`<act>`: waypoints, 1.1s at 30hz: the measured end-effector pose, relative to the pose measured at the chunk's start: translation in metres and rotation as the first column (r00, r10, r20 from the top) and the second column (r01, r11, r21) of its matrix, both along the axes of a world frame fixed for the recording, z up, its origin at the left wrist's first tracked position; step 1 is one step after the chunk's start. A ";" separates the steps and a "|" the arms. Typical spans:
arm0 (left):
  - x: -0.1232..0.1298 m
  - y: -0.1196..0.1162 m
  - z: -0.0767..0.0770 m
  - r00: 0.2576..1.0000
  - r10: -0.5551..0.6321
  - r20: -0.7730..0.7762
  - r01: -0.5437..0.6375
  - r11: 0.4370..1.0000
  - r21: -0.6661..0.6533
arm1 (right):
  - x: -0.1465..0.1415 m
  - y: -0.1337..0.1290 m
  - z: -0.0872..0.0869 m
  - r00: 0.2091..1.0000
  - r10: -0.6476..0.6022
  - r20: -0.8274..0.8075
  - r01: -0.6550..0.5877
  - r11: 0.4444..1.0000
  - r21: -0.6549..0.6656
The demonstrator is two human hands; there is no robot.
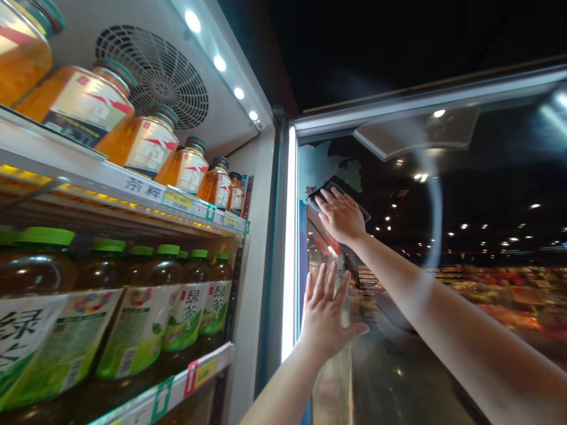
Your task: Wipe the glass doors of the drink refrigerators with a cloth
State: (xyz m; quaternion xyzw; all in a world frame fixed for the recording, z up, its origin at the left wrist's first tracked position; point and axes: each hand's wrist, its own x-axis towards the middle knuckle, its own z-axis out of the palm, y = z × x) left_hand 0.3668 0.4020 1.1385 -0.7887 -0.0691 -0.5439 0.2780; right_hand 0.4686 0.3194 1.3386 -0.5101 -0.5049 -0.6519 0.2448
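My right hand (343, 217) lies flat with its fingers apart on a dark cloth (362, 212), pressing it to the upper left part of a glass door (398, 195). Lower down, my left hand (325, 307) is spread open with its palm toward the same glass, near the door's lit edge (290, 248). Nothing shows in my left hand. A pale decal (312, 165) is on the glass beside the cloth. Faint curved streaks run across the pane.
At the left, an open cooler holds amber bottles (153, 141) on its upper shelf and green-capped tea bottles (142, 313) below. Price labels line the shelf edge (195, 378). A round fan grille (155, 77) is in the cooler's ceiling.
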 end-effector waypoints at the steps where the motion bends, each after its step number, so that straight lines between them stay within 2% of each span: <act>1: 0.000 0.000 0.000 1.000 0.000 0.000 0.000 1.000 -0.004 | -0.006 0.005 -0.005 0.999 0.008 0.035 -0.007 0.999 -0.037; 4: 0.001 0.000 -0.002 1.000 -0.009 -0.004 0.009 1.000 -0.019 | -0.011 0.005 -0.020 0.973 0.066 0.220 -0.012 0.971 -0.239; 6: 0.001 -0.001 -0.003 1.000 -0.017 -0.004 0.017 0.999 -0.028 | -0.009 0.000 -0.018 0.953 0.100 0.285 -0.003 0.947 -0.321; 8: 0.001 -0.001 -0.003 1.000 -0.020 -0.004 0.020 0.999 -0.034 | -0.009 0.000 -0.006 0.964 0.087 0.252 -0.008 0.954 -0.299; 10: 0.001 0.000 -0.002 1.000 -0.018 -0.007 0.018 0.999 -0.036 | -0.015 0.006 0.008 0.986 0.052 0.159 -0.016 0.976 -0.219; 12: 0.001 0.000 -0.002 1.000 -0.017 -0.012 0.016 0.999 -0.033 | -0.023 0.016 0.013 0.996 0.034 0.085 -0.019 0.987 -0.162; 14: 0.001 -0.001 -0.002 1.000 -0.017 -0.016 0.016 0.999 -0.037 | -0.026 0.021 0.006 0.995 0.041 0.093 -0.024 0.985 -0.171; 17: -0.001 -0.003 -0.005 1.000 -0.007 -0.016 0.006 0.999 -0.050 | -0.019 0.014 -0.012 0.968 0.091 0.234 -0.018 0.955 -0.295; 20: -0.008 -0.007 -0.009 1.000 0.024 0.004 -0.024 0.999 -0.032 | -0.009 0.001 -0.015 0.927 0.144 0.346 0.015 0.907 -0.420; 22: -0.015 -0.010 -0.012 0.997 0.062 0.037 -0.062 0.998 -0.006 | -0.010 0.000 -0.009 0.942 0.119 0.313 0.014 0.919 -0.394; 24: -0.024 -0.012 -0.015 0.991 0.107 0.078 -0.109 0.994 0.018 | -0.016 0.005 -0.007 0.973 0.070 0.221 0.000 0.954 -0.300; 27: -0.038 -0.012 -0.021 0.976 0.172 0.137 -0.176 0.984 0.016 | -0.025 0.012 -0.027 0.986 0.051 0.159 -0.014 0.974 -0.226; 30: -0.052 -0.007 -0.028 0.961 0.227 0.155 -0.229 0.973 -0.002 | -0.023 0.005 -0.058 0.963 0.095 0.252 -0.010 0.948 -0.319; 31: -0.055 -0.005 -0.030 0.959 0.241 0.151 -0.243 0.970 -0.003 | -0.020 0.001 -0.064 0.950 0.118 0.288 -0.005 0.931 -0.365; 33: -0.060 -0.002 -0.032 0.955 0.260 0.142 -0.262 0.965 -0.005 | -0.016 -0.006 -0.063 0.936 0.147 0.320 0.002 0.906 -0.423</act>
